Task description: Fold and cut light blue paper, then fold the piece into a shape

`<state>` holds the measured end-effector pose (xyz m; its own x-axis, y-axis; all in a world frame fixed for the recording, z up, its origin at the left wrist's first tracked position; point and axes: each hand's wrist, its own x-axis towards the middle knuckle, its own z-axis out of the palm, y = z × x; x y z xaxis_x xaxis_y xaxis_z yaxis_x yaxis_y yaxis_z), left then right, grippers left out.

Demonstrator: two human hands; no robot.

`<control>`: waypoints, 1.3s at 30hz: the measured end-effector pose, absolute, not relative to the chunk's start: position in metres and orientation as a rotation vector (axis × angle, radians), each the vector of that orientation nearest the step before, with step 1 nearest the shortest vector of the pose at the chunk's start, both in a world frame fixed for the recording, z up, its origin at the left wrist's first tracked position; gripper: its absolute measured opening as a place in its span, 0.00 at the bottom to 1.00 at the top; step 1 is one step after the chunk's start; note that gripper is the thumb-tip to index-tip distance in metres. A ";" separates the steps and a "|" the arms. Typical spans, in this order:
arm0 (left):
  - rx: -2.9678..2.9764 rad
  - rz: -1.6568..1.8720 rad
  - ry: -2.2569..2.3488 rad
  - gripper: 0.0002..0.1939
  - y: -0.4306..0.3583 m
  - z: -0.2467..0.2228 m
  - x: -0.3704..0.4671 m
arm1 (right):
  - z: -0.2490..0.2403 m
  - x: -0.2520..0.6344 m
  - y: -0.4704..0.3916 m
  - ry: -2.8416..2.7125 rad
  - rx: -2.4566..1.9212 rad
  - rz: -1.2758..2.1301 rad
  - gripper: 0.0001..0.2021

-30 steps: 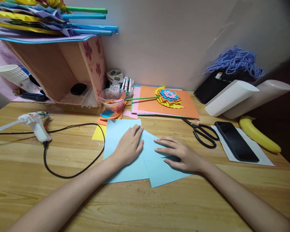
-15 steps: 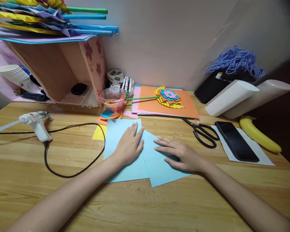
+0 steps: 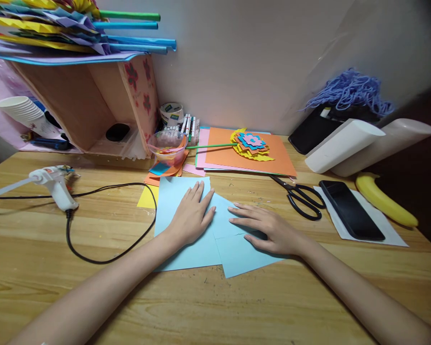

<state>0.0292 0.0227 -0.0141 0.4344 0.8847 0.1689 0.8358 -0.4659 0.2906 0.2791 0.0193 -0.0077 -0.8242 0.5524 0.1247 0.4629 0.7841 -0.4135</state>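
Light blue paper (image 3: 190, 256) lies on the wooden table in front of me, its left part squared to me and its right part (image 3: 233, 261) angled, with a thin crease or edge line across it. My left hand (image 3: 192, 213) rests flat on the left part, fingers spread. On the right part lies my right hand (image 3: 267, 229), palm down with its fingers apart. Neither hand grips anything. Black scissors (image 3: 301, 199) lie beyond my right hand.
A glue gun (image 3: 53, 187) with a looping black cord is at the left. Behind are a plastic bowl (image 3: 168, 148), orange sheets (image 3: 219, 148) with a paper flower (image 3: 252, 141), and a cardboard box (image 3: 140, 100). At the right are a phone (image 3: 352, 210), a banana (image 3: 386, 199) and white rolls (image 3: 345, 145).
My left thumb has shifted very slightly to the right on the paper. The line across the right part of the paper shows more clearly. My right hand has hardly moved.
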 end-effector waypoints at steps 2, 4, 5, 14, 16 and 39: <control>2.536 0.451 1.513 0.24 0.024 -0.014 0.029 | -0.007 0.279 0.019 -2.723 -0.785 0.556 0.23; 2.566 0.440 1.484 0.24 0.024 -0.013 0.028 | -0.007 0.279 0.019 -2.714 -0.777 0.558 0.23; 2.583 0.430 1.459 0.24 0.025 -0.012 0.028 | -0.007 0.278 0.019 -2.711 -0.775 0.556 0.23; 2.631 0.382 1.299 0.24 0.026 -0.010 0.028 | -0.009 0.279 0.019 -2.765 -0.809 0.510 0.23; 2.611 0.403 1.318 0.24 0.026 -0.011 0.028 | -0.008 0.279 0.019 -2.766 -0.811 0.511 0.23; 2.599 0.308 1.172 0.25 0.025 -0.006 0.028 | -0.009 0.279 0.020 -2.744 -0.892 0.628 0.25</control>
